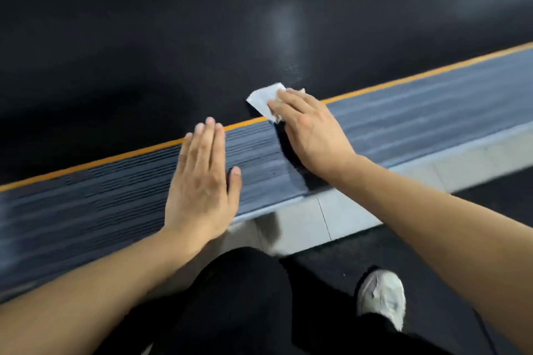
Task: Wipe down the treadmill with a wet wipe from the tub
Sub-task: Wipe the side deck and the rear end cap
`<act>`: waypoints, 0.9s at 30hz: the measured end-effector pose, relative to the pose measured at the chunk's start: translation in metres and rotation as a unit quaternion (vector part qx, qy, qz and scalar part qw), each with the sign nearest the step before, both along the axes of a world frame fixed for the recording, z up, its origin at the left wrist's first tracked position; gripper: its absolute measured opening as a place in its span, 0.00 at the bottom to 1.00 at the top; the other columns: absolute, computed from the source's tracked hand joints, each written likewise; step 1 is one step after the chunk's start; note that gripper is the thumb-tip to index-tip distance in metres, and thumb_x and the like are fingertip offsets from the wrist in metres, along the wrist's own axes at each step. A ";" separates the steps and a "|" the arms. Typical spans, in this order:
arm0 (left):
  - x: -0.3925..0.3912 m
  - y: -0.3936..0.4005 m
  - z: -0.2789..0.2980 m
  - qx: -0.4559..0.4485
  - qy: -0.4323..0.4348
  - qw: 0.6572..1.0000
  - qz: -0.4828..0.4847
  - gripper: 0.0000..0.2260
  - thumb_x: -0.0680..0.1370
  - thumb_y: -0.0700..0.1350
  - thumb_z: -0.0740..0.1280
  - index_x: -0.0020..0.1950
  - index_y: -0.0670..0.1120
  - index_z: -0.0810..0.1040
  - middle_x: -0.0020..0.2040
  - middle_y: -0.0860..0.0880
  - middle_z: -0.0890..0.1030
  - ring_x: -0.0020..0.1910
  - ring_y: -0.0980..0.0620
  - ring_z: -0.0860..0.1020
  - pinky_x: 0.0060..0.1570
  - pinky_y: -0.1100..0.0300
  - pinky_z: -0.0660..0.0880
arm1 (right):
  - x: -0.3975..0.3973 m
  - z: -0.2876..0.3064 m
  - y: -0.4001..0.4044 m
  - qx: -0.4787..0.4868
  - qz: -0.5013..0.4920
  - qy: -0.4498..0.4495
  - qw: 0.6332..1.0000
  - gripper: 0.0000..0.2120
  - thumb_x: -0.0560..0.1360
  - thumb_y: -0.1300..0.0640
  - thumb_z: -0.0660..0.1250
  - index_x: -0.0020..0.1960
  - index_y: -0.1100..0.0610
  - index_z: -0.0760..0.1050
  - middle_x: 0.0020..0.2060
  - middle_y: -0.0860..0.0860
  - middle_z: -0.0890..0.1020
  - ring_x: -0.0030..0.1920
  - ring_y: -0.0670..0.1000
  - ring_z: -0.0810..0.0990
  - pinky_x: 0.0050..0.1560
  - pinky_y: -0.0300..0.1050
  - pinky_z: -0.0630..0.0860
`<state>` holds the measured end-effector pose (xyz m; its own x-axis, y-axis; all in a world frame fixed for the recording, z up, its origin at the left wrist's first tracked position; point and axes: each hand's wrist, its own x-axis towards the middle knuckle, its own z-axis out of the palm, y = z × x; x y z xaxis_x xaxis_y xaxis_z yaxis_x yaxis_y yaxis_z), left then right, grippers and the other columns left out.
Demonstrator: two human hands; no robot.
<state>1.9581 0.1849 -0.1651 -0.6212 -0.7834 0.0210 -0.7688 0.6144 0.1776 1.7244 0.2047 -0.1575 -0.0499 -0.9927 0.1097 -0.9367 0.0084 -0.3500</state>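
The treadmill's ribbed grey side rail (418, 121) runs diagonally across the view, edged by an orange stripe (403, 79) along the black running belt (173, 37). A white wet wipe (264, 99) lies at the edge of the belt by the stripe. My right hand (310, 130) presses flat on the wipe with straight fingers, covering its near half. My left hand (202, 179) rests flat and open on the rail, to the left of the right hand, holding nothing. The tub is not in view.
A pale grey outer frame strip (360, 210) borders the rail on my side. Below it is dark floor (432, 239), with my black-trousered leg (245, 297) and a white shoe (382, 297). The rail looks blurred by motion.
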 end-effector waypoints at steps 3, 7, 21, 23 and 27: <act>-0.003 0.002 0.003 0.000 -0.015 1.000 0.012 0.32 0.83 0.54 0.51 0.83 0.38 0.48 0.83 0.41 0.50 0.83 0.46 0.48 0.81 0.49 0.47 | -0.019 0.002 0.002 0.017 0.083 -0.023 0.996 0.23 0.77 0.64 0.54 0.68 0.60 0.76 0.68 0.56 0.77 0.69 0.59 0.73 0.74 0.51 0.65; -0.005 0.000 0.001 0.007 -0.004 1.000 0.004 0.32 0.83 0.53 0.52 0.82 0.38 0.50 0.83 0.41 0.53 0.83 0.45 0.51 0.80 0.46 0.52 | -0.067 0.003 0.022 0.001 0.099 -0.039 0.994 0.22 0.79 0.69 0.58 0.72 0.60 0.73 0.70 0.54 0.75 0.71 0.57 0.72 0.75 0.49 0.65; -0.002 0.002 -0.011 -0.054 0.077 0.993 0.072 0.29 0.83 0.50 0.51 0.81 0.35 0.56 0.80 0.35 0.60 0.79 0.38 0.60 0.79 0.46 0.55 | 0.036 -0.013 0.012 -0.059 0.233 -0.055 0.969 0.18 0.77 0.69 0.63 0.66 0.65 0.77 0.65 0.60 0.79 0.69 0.59 0.74 0.75 0.46 0.64; -0.001 0.003 -0.010 -0.048 0.087 0.992 0.077 0.30 0.83 0.50 0.52 0.80 0.34 0.56 0.79 0.35 0.61 0.78 0.37 0.61 0.79 0.46 0.55 | 0.010 -0.013 0.028 -0.040 0.202 -0.056 0.977 0.19 0.79 0.65 0.59 0.67 0.63 0.77 0.67 0.59 0.78 0.69 0.58 0.74 0.75 0.46 0.64; 0.000 0.003 -0.009 -0.052 0.085 0.993 0.063 0.30 0.83 0.50 0.51 0.79 0.33 0.58 0.77 0.33 0.65 0.76 0.35 0.64 0.79 0.44 0.57 | -0.070 -0.002 0.086 -0.054 -0.007 -0.038 0.998 0.21 0.77 0.67 0.57 0.66 0.59 0.78 0.67 0.54 0.78 0.67 0.55 0.74 0.69 0.33 0.60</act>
<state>1.9583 0.1875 -0.1745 -0.4991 -0.8427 0.2020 -0.8046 0.5372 0.2529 1.6545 0.2910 -0.1599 -0.0767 -0.9746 0.2106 -0.9073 -0.0194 -0.4200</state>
